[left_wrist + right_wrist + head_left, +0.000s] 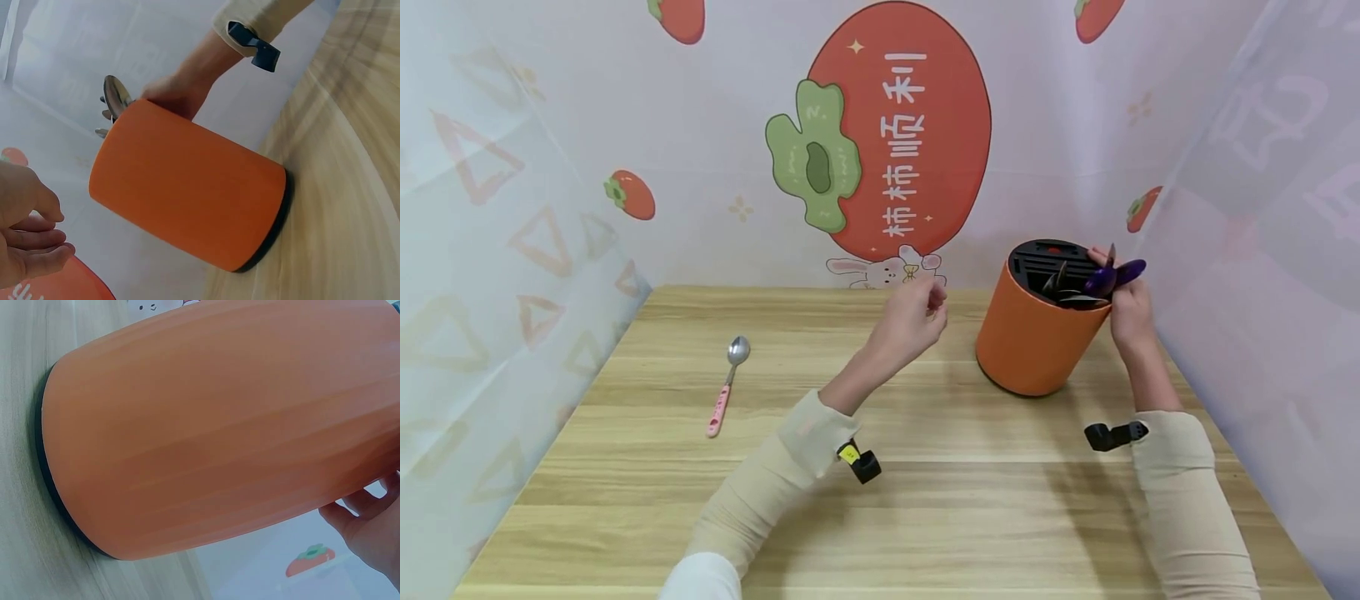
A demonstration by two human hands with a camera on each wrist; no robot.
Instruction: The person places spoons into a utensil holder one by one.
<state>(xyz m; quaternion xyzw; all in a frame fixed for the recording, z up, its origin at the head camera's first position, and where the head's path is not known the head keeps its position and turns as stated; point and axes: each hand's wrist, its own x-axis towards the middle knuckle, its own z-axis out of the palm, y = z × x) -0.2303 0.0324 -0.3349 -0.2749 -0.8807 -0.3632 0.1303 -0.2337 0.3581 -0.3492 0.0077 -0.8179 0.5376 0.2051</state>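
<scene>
An orange knife block (pixel 1037 342) with a black slotted top stands upright on the right half of the table, its black base on the wood. Metal spoon heads (pixel 117 94) and glossy purple utensil ends (pixel 1131 271) stick out of its top. My right hand (pixel 1131 312) holds the block by its right side near the rim, fingers (pixel 340 515) curved against the orange wall. Left of the block, my left hand (pixel 912 315) hangs in the air with loosely bent fingers and nothing in it.
A metal spoon (pixel 727 379) with a pink handle lies on the left part of the wooden table (pixel 940 517). Behind stands a pale cloth backdrop (pixel 715 100) printed with red persimmons, and more pale cloth hangs along both sides.
</scene>
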